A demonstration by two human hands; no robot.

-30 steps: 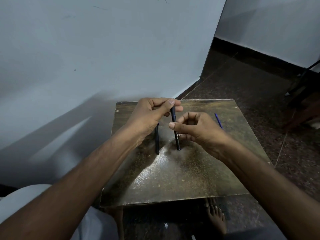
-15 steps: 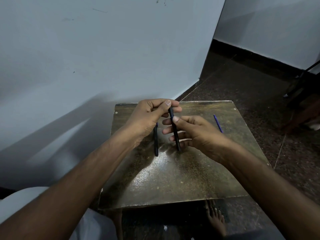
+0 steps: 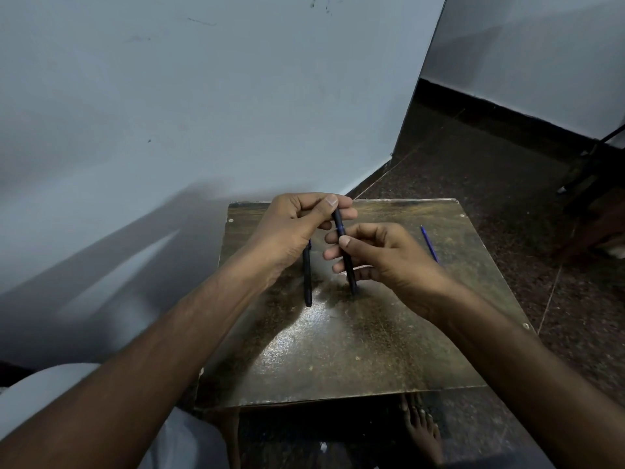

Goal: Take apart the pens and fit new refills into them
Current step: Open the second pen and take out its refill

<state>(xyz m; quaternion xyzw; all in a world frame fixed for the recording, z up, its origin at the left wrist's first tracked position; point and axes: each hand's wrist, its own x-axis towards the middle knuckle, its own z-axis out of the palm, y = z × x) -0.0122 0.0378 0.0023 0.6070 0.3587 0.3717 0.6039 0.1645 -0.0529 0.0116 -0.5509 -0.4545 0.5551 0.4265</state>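
Note:
A dark pen (image 3: 348, 265) is held nearly upright above the small table (image 3: 355, 350). My left hand (image 3: 297, 225) pinches its upper end between thumb and fingers. My right hand (image 3: 382, 255) grips its middle with thumb on the barrel. The pen's lower tip hangs just above the tabletop. A second dark pen (image 3: 307, 282) lies on the table under my left wrist, its far end hidden by that hand. A thin blue refill (image 3: 429, 243) lies on the table to the right of my right hand.
The table's worn top is shiny near the middle. A pale wall (image 3: 203, 113) runs close behind and to the left. Dark speckled floor (image 3: 490, 184) spreads to the right. A bare foot (image 3: 422, 431) rests under the table's near edge.
My right hand changed its grip on the held pen, fingers spreading then curling round the barrel again. The pen tilted slightly. My left hand stayed on the upper end.

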